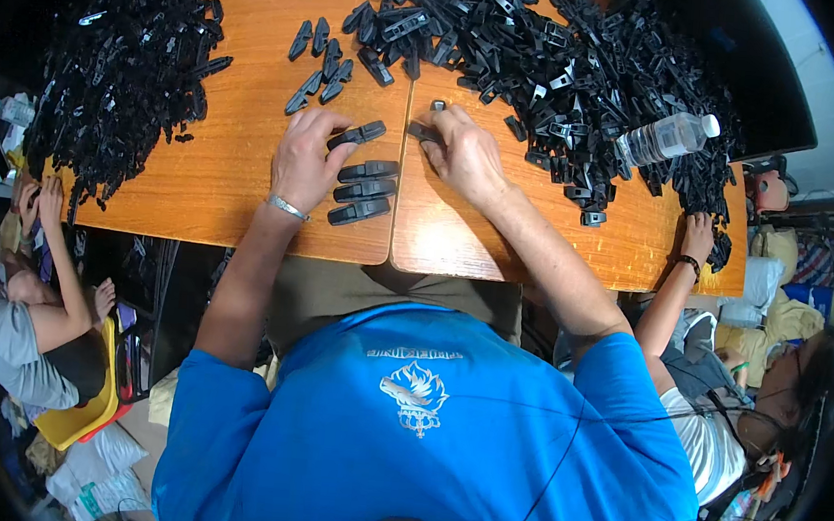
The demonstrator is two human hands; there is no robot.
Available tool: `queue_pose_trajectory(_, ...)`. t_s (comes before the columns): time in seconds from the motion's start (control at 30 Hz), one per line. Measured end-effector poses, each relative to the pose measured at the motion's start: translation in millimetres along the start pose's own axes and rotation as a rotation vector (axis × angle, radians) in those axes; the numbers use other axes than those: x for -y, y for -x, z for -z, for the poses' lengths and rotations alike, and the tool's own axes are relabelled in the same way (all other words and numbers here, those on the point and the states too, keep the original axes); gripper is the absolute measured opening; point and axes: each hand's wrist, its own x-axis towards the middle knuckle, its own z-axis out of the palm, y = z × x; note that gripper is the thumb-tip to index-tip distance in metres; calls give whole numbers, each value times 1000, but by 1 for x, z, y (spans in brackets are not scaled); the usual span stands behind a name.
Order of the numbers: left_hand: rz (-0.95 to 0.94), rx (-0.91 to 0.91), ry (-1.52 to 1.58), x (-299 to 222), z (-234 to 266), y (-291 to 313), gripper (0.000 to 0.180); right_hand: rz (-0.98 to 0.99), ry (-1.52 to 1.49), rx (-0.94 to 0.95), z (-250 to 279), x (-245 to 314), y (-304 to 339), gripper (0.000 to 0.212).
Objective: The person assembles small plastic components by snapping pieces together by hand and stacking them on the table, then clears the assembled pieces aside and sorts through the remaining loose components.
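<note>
My left hand (304, 159), with a band at the wrist, pinches one end of a black plastic clip (357, 136) between thumb and fingers. Just below that clip, three similar black clips (362, 191) lie in a column on the wooden table, one under another. Across the table seam, my right hand (469, 157) is closed on another dark clip (424, 133), mostly covered by the fingers. A small dark piece (437, 105) shows just beyond the right fingertips. Several loose black clips (331, 60) lie a little beyond my left hand.
A large heap of black clips (569, 77) covers the far right of the wooden table (244, 213), with a clear plastic bottle (669, 140) lying on it. Another dark heap (122, 90) fills the left side. Co-workers' hands (41, 206) (698, 239) are at both ends.
</note>
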Motion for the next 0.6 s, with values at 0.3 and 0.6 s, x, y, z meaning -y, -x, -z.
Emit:
queue_pose_trajectory(0.3,29,6,-48,9,-4,2,18,119,-64,81,-14,21,-31,23)
queue_pose_trajectory(0.6,4,8,-12,6,-9,-5,21,358,-50,242,-23,9,-63,33)
